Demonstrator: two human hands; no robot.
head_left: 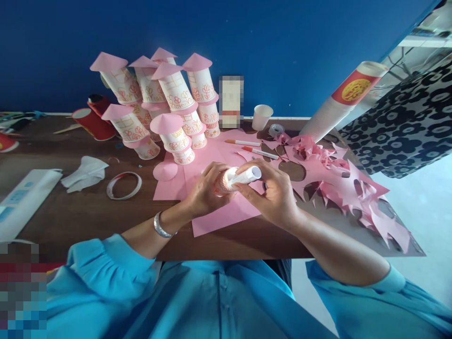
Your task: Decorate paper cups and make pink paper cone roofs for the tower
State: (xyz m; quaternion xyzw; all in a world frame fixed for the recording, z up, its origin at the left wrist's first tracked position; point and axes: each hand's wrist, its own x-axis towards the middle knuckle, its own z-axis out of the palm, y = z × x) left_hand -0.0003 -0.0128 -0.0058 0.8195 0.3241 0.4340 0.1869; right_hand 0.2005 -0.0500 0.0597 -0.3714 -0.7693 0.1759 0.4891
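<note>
My left hand is wrapped round a small paper cup with an orange-red pattern, held over the pink paper sheets. In my right hand is a white tube, pinched between thumb and fingers, one end tilted up to the right. Its other end lies at the cup; whether they touch is hidden. Behind my hands stand several decorated cup towers with pink cone tops. A loose pink cone lies on the paper to the left.
Two markers lie beyond my hands. Pink scraps cover the right side. A white cup and a leaning cup stack stand at the back. A tape roll and crumpled tissue lie left on the table.
</note>
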